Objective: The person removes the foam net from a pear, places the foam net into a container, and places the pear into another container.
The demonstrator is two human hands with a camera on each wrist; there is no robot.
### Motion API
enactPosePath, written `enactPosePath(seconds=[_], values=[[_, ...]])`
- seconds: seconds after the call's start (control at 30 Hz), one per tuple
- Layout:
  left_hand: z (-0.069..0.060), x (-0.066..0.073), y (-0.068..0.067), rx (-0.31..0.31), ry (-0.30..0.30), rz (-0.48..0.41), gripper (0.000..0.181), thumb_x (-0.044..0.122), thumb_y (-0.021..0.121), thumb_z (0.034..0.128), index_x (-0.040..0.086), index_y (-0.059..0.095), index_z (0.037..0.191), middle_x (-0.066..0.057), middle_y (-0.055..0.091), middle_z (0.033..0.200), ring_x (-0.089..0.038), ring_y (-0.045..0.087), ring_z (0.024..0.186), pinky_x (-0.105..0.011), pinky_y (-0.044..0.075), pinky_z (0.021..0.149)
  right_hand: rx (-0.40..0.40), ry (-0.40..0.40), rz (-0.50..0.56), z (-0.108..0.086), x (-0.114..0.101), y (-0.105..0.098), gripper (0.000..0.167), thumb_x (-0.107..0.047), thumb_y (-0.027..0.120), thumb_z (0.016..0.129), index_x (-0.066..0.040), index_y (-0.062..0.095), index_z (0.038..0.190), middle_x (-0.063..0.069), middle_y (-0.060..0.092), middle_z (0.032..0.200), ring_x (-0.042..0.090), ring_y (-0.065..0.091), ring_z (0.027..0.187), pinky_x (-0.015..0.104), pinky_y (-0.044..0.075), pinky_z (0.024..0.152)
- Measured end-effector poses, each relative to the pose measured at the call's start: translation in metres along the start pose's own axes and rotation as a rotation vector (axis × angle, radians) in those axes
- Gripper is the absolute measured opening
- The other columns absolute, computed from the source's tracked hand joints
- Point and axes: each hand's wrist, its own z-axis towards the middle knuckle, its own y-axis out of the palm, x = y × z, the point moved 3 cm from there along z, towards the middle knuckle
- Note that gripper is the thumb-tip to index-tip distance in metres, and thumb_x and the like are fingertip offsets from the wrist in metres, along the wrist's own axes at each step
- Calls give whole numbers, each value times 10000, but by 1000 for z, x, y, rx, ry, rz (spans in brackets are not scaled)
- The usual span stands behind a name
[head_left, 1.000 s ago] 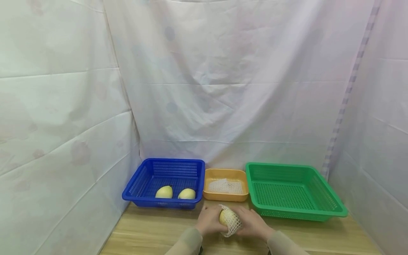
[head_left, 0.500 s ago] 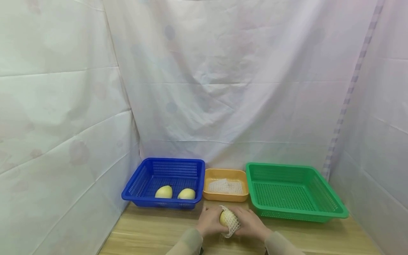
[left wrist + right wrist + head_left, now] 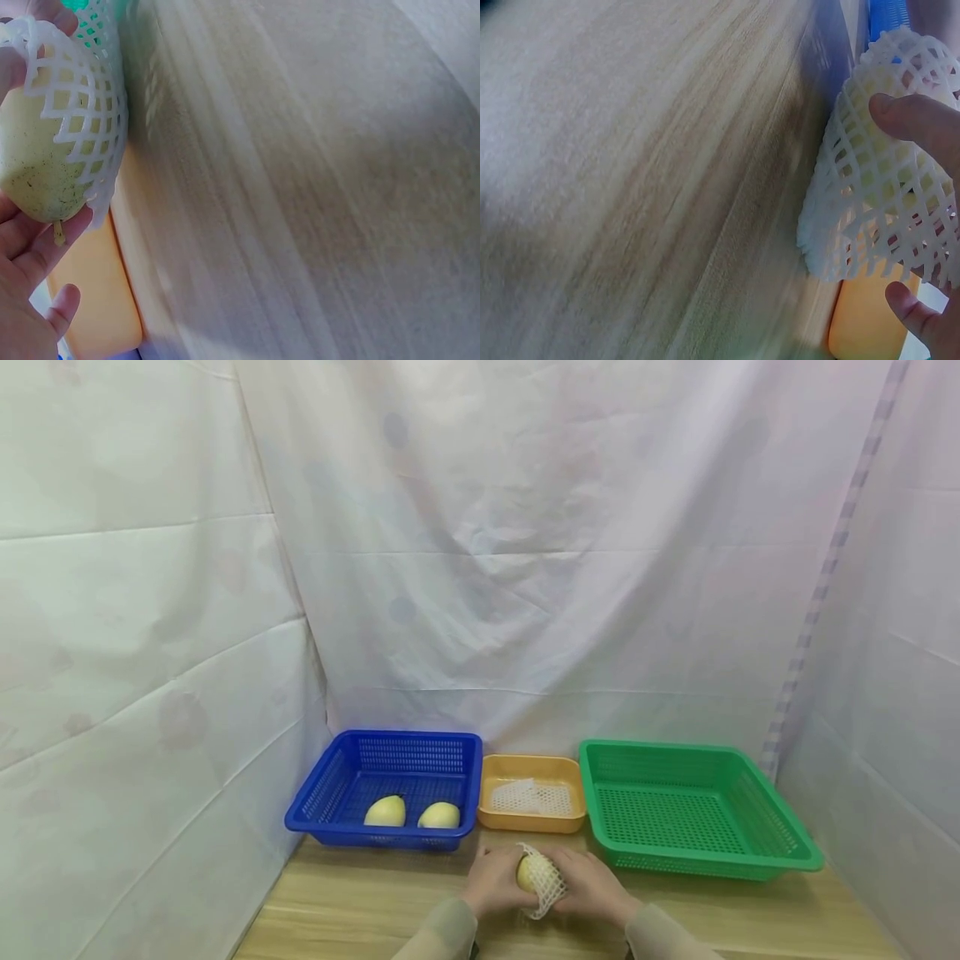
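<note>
Between both hands, just above the wooden table, is a yellow-green pear [image 3: 34,161] partly covered by a white foam net sleeve [image 3: 855,180]. My left hand [image 3: 493,881] grips the pear, its fingers under the bare stem end in the left wrist view. My right hand [image 3: 588,883] holds the netted side; its thumb lies over the mesh in the right wrist view. The net covers the pear's right part, and its loose rim reaches past the fruit. Fingers on the far side are hidden in the head view.
A blue basket [image 3: 315,833] with two pears [image 3: 385,812] stands at the back left. Beside it, an orange tray [image 3: 531,823] holds flat white foam nets [image 3: 531,797]. To the right is a green basket [image 3: 697,861]. White cloth [image 3: 525,568] hangs behind and at the sides.
Over the last second the hands, pear and net stay almost in place. Only a slight shift of the head view shows.
</note>
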Motion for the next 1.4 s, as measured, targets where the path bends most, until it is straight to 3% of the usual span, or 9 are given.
enactPosePath(seconds=[0.37,0.63,0.87,1.4], values=[[0,-3,0,-7,2,-43,536,433,825,569,220,655,1030,208,586,849,6,509,744,-442,354,866,7,-2,-23,0,0,-4,819,-327,856,644,-172,513,1372,-2,610,1258,195,581,1106,504,445,896],[-1,-4,-1,-15,-10,-75,551,433,826,577,206,660,1052,206,598,875,9,518,767,-475,352,913,-9,15,-13,0,1,-5,788,-294,854,643,-189,532,1354,-16,610,1256,203,579,1111,548,434,896],[-6,-5,-4,-10,-8,-76,574,463,821,597,191,664,1078,190,616,921,6,518,776,-374,337,835,-3,14,-38,-1,3,-3,723,-269,849,641,-167,570,1300,-11,627,1224,192,586,1091,525,452,875],[-6,-12,-1,-7,-30,-121,634,473,816,601,190,657,1146,186,631,985,7,522,784,-329,330,787,-8,21,-49,1,2,-5,666,-297,846,661,-111,605,1254,27,650,1190,211,604,1060,520,463,860]])
